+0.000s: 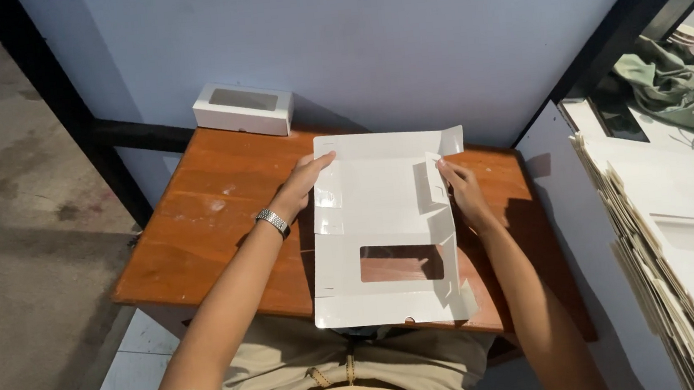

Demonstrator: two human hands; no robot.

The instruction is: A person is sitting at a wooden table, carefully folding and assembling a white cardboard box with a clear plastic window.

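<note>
A flat white cardboard box blank (382, 217) with a clear rectangular window lies on the small wooden table (216, 223). My left hand (302, 184), with a metal watch on the wrist, presses on the blank's upper left edge, fingers on the left side flap. My right hand (464, 189) pinches the right side flap near the blank's top right and lifts it slightly.
A finished white window box (243, 109) stands at the table's far left corner against the pale blue wall. A tall stack of flat white blanks (678, 250) lies to my right. Green cloth (672, 83) sits beyond it. Bare concrete floor is on the left.
</note>
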